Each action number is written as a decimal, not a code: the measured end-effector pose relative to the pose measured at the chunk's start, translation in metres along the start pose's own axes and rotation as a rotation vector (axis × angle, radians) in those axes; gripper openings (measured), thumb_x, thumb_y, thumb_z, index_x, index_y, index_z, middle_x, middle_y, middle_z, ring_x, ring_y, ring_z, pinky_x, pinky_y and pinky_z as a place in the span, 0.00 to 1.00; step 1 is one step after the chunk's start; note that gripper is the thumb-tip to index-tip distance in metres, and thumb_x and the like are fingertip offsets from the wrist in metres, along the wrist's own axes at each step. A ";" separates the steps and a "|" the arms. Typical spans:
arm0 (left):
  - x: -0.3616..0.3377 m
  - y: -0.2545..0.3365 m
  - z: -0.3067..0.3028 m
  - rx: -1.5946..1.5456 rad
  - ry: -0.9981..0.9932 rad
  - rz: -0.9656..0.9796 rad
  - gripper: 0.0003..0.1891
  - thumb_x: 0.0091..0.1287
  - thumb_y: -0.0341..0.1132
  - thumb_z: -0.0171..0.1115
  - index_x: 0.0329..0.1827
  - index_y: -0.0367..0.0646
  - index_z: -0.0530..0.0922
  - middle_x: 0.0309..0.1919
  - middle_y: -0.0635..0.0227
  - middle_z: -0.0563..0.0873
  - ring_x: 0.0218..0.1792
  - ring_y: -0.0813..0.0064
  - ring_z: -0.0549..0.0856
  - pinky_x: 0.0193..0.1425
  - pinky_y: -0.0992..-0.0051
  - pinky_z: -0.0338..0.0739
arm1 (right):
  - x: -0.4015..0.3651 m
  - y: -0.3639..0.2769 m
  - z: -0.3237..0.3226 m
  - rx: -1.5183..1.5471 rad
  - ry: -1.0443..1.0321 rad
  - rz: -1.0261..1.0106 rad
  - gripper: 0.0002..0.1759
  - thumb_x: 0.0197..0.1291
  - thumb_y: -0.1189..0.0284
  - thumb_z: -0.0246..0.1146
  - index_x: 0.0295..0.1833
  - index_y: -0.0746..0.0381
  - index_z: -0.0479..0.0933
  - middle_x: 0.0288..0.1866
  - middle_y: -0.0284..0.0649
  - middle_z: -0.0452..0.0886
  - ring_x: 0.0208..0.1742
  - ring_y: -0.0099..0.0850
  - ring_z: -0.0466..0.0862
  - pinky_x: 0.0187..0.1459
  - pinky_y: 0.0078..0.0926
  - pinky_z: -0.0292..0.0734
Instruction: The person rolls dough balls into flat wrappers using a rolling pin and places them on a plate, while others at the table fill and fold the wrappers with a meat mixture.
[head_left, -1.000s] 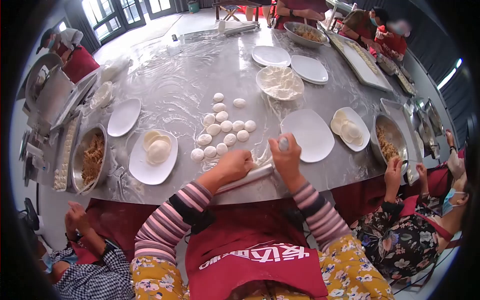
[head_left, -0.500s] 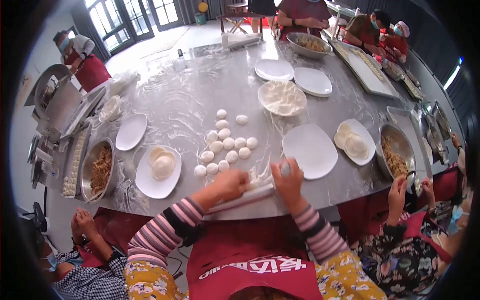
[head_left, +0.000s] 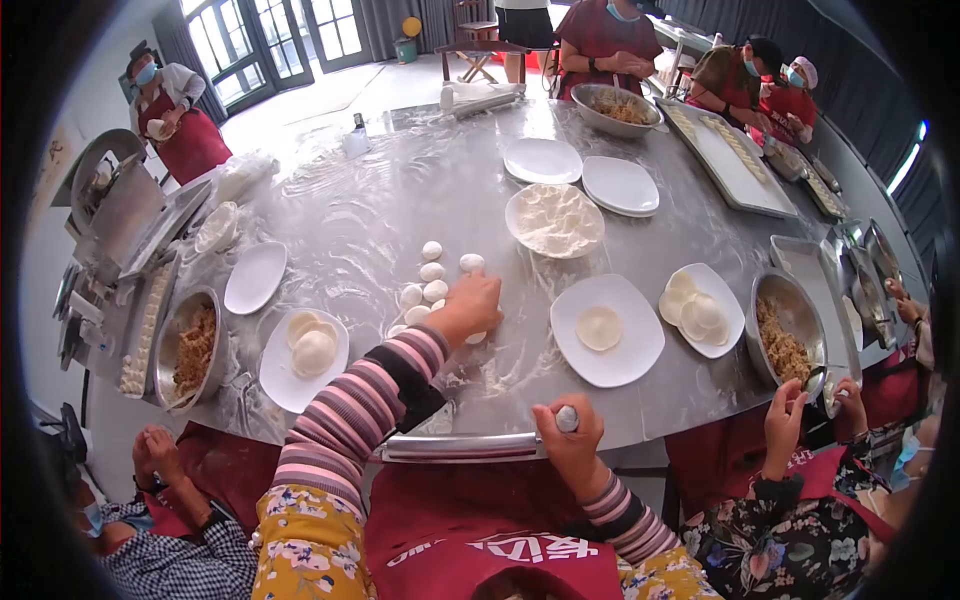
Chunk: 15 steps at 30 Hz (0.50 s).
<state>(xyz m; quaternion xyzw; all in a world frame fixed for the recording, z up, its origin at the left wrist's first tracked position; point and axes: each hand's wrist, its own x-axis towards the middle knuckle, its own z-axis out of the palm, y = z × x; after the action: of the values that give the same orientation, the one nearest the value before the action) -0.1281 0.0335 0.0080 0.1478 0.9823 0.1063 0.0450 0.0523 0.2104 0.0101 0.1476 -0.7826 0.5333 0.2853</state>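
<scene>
your left hand has left the near edge of the counter and reaches over the dough pieces; i cannot tell whether its fingers grasp one. your right hand stays wrapped around the rolling pin at the near edge. beyond it, the plate, bare a moment ago, carries one flat dough round, so that piece looks rolled out.

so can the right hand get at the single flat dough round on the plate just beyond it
Probably yes: the flat dough round lies on the plate just beyond the right hand, with nothing seen between. But the hand is closed around a round-ended tool, so it would likely need to let go first.
</scene>
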 end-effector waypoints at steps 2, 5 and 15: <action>-0.008 -0.001 0.003 -0.039 0.108 0.201 0.15 0.50 0.37 0.67 0.37 0.39 0.76 0.33 0.54 0.82 0.37 0.53 0.81 0.40 0.61 0.74 | 0.002 0.000 0.002 0.002 0.002 0.024 0.13 0.47 0.78 0.70 0.31 0.61 0.70 0.20 0.40 0.73 0.17 0.32 0.74 0.21 0.25 0.69; -0.042 0.023 -0.019 -0.239 -0.003 0.106 0.14 0.49 0.35 0.68 0.35 0.39 0.76 0.29 0.57 0.83 0.34 0.57 0.82 0.38 0.64 0.75 | 0.000 0.001 0.001 0.005 -0.007 0.056 0.13 0.47 0.78 0.70 0.31 0.61 0.70 0.19 0.40 0.72 0.17 0.32 0.72 0.21 0.25 0.68; -0.122 -0.004 0.002 -0.687 -0.099 -0.009 0.07 0.50 0.31 0.66 0.29 0.38 0.82 0.24 0.61 0.84 0.26 0.71 0.83 0.33 0.70 0.75 | 0.054 0.013 0.043 -0.113 0.043 -0.070 0.13 0.48 0.79 0.69 0.30 0.62 0.68 0.20 0.43 0.72 0.18 0.38 0.74 0.22 0.31 0.68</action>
<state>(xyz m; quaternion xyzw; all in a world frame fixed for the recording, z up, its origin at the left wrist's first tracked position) -0.0124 -0.0062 0.0124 0.1248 0.8864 0.4233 0.1400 -0.0096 0.1796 0.0214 0.1472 -0.7994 0.4811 0.3283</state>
